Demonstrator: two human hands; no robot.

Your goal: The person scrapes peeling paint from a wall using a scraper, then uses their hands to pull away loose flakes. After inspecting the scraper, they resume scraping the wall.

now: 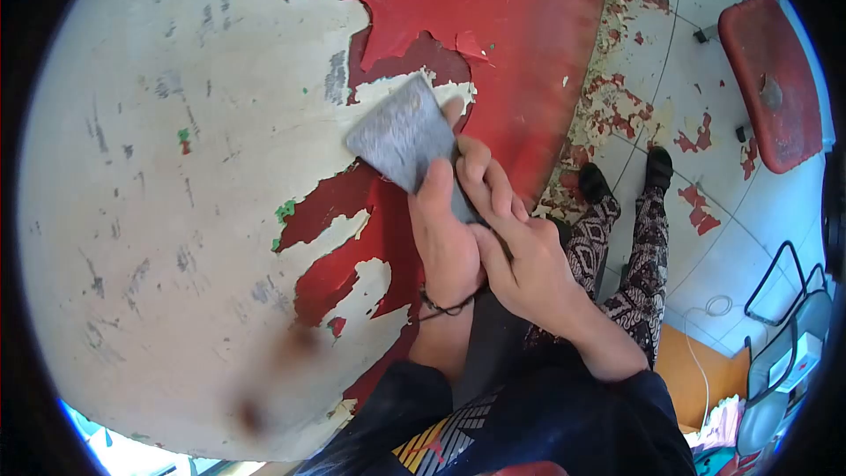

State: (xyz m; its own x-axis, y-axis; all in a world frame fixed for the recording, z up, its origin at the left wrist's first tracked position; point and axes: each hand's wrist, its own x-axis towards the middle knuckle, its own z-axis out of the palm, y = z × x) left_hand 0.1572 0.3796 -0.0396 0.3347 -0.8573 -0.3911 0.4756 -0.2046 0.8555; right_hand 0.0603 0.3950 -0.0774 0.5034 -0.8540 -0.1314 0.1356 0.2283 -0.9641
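Note:
A grey, flat, square-bladed scraper point(401, 132) with a scuffed face is held over the peeling edge of red paint. My left hand point(448, 242), with a dark bracelet at the wrist, is closed on it, thumb lying along the blade. My right hand point(529, 269) is closed beside the left, its curled fingers at the blade's right side and the lower grey part. The handle is mostly hidden by both hands. Beneath lies a large rounded surface point(176, 203), off-white on the left, with red paint point(493, 9) on the right and ragged dark-red patches between.
Paint flakes point(696, 211) litter the tiled floor point(740, 185). A red-topped stool or chair point(767, 79) stands at the upper right. Another chair point(780, 370) with a dark frame is at lower right, near a wooden panel point(705, 370) and a white cable point(705, 388).

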